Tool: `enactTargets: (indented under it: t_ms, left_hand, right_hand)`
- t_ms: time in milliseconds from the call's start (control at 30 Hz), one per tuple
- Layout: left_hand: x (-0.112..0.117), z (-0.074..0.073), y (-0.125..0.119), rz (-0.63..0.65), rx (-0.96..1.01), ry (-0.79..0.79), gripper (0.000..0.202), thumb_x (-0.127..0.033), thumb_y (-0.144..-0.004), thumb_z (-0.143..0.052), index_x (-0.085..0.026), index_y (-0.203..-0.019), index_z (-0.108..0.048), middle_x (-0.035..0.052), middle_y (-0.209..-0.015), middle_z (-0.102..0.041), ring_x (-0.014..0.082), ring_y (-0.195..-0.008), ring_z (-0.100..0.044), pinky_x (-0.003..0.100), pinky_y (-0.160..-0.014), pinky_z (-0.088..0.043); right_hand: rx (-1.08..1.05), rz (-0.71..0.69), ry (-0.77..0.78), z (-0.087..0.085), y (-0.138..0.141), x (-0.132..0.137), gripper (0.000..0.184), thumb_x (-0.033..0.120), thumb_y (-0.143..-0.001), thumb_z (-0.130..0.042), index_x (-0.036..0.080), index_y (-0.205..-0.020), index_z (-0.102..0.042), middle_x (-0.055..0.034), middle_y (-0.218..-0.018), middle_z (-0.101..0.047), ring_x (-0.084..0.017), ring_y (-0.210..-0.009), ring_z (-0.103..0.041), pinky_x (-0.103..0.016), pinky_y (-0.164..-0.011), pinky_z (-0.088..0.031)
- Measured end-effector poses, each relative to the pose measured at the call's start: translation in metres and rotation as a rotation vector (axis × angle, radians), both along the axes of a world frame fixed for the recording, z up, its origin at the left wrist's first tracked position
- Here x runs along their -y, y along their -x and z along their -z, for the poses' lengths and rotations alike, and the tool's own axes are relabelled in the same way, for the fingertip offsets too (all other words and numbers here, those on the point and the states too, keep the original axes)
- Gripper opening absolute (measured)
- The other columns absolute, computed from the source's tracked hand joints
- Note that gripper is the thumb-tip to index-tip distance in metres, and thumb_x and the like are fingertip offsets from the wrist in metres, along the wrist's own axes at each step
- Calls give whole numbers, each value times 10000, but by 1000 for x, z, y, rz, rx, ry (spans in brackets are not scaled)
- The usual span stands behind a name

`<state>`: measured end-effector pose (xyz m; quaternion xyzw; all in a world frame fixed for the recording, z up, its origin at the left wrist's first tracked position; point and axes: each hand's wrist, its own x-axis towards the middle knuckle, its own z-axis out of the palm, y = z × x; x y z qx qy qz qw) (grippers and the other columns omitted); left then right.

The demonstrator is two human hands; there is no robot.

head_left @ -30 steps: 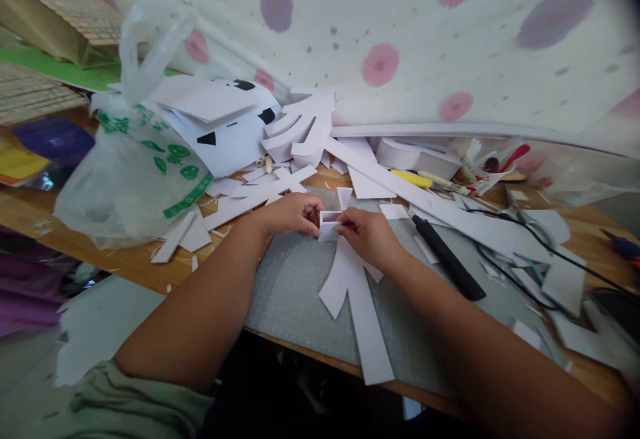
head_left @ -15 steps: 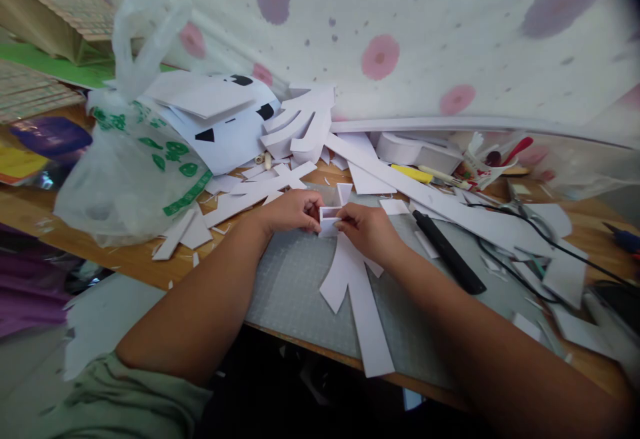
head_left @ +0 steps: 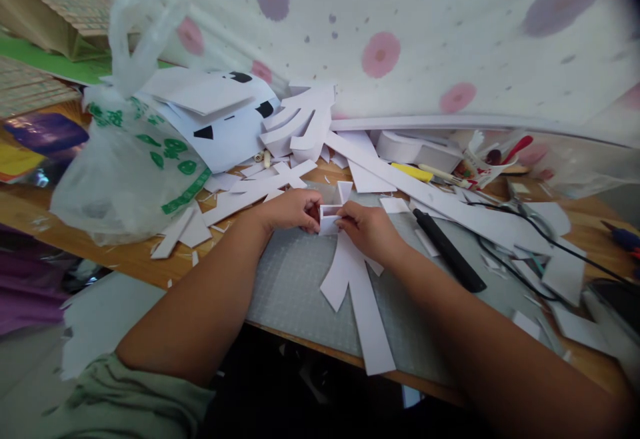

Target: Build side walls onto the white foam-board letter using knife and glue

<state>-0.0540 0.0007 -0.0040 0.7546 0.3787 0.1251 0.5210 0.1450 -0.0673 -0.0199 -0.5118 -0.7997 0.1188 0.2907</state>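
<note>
Your left hand (head_left: 295,209) pinches the left side of a small white box (head_left: 329,227) between thumb and fingertips; your right hand (head_left: 373,229) pinches its right end. The box sits between your two hands, its hollow side facing up. Gripping it from both ends probably squares its thin walls and stops it twisting.

A flat white cutout (head_left: 367,319) runs from under the box towards you, its long leg reaching past the near edge of the mat (head_left: 290,285); whether box and cutout are joined, you cannot tell from here. A white flap (head_left: 344,191) stands just beyond your fingers.

To the right of your right hand lies a black tool (head_left: 447,249), within easy reach — likely parked there, aside from the work. Beyond your left hand, white strips (head_left: 255,192) overlap on the wooden surface (head_left: 135,265), seemingly pushed back to make elbow room. Further left, a tied plastic bag (head_left: 125,172) slumps upright — its soft bulk apparently props it.
</note>
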Motion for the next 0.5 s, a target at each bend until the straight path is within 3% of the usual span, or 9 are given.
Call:
enactTargets:
  t_ms: [233, 367, 500]
  left_hand:
    - [1, 0, 0, 7, 9, -4, 254, -136, -596, -721, -173, -754, -525, -46, -641, -592, 120, -597, -593, 233, -540, -444]
    - [1, -7, 2, 41, -31, -18, 237, -118, -602, -700, -167, -765, -535, -32, -675, -627, 123, -632, -610, 226, -561, -438]
    - [4, -15, 5, 68, -7, 33, 172, -205, -679, -678, -162, -805, -569, -16, -674, -649, 128, -628, -621, 238, -579, -444]
  right_hand:
    - [15, 11, 12, -1, 0, 0, 72, 137, -818, -576, 185, -821, -628, -12, -703, -670, -129, -593, -534, -240, -584, -350]
    - [7, 1, 17, 0, -1, 0, 75, 136, -818, -573, 188, -824, -626, -8, -691, -667, -129, -585, -541, -239, -579, -364]
    - [-2, -10, 19, 2, -1, 0, 76, 152, -834, -563, 197, -840, -624, -1, -704, -670, -127, -582, -541, -239, -582, -378]
